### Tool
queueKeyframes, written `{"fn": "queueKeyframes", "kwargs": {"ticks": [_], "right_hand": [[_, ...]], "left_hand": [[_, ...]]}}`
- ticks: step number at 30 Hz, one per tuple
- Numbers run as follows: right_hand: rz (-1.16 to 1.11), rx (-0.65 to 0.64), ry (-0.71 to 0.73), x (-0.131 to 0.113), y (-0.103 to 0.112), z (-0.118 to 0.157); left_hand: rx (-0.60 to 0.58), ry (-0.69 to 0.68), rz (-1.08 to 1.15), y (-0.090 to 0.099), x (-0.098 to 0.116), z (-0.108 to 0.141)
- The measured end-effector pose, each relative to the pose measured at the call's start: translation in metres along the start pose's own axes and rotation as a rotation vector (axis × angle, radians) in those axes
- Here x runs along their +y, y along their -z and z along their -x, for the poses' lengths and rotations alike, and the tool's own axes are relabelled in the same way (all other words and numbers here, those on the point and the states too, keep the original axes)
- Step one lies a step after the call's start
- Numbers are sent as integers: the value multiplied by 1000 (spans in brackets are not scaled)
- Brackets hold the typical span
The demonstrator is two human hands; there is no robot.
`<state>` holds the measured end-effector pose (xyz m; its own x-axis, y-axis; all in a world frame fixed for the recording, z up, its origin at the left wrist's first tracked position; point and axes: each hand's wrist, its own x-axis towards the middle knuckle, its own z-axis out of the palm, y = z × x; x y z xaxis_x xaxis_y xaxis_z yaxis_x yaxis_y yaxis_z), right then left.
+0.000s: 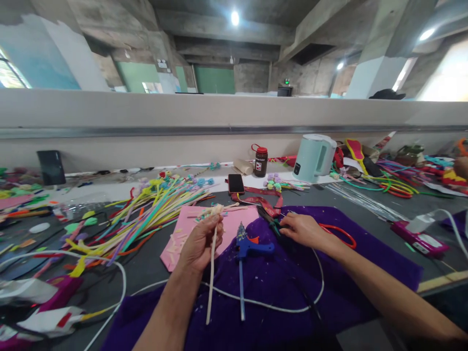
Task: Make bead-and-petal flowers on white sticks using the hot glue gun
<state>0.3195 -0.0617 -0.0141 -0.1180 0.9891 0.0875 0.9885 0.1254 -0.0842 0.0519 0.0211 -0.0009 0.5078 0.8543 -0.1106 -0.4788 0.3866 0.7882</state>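
Observation:
My left hand [206, 239] is closed around a cream fuzzy stem [211, 282], a pipe cleaner whose long end hangs down. At its top a cream bunched shape [216, 209] shows above my fingers. My right hand [302, 229] is to the right with curled fingers, its fingertips at the green handles of a pair of pliers [271, 222]. Between my hands a blue glue gun [252, 247] lies on purple cloth, a clear glue stick [242, 292] sticking out of its back. Beneath my left hand is a pink sheet [179, 236] with short cream pieces on it.
Many coloured pipe cleaners [146, 214] lie to the left. Behind are a phone [236, 184] on a red lanyard [261, 200], a brown bottle [261, 162] and a mint kettle [314, 157]. A white cable [270, 307] crosses the purple cloth [351, 273]. Power strips [419, 239] flank both sides.

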Motion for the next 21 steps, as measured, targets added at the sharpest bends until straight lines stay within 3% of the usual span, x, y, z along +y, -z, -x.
{"fn": "queueKeyframes", "kwargs": {"ticks": [7,11,15,18,21], "right_hand": [[14,60,-21,-6,-6,-8],[-46,211,-158,23,1,-2],[-19,209,-273,64,1,34],[32,74,-281,80,-13,67],[34,18,-217,90,-34,86]], "left_hand": [[-6,35,-53,-5,-6,1],[5,31,-63,-4,-8,0],[14,48,-59,-4,-7,-1],[27,-1,-24,-6,-8,3],[-15,-47,-63,-9,-8,9]]}}
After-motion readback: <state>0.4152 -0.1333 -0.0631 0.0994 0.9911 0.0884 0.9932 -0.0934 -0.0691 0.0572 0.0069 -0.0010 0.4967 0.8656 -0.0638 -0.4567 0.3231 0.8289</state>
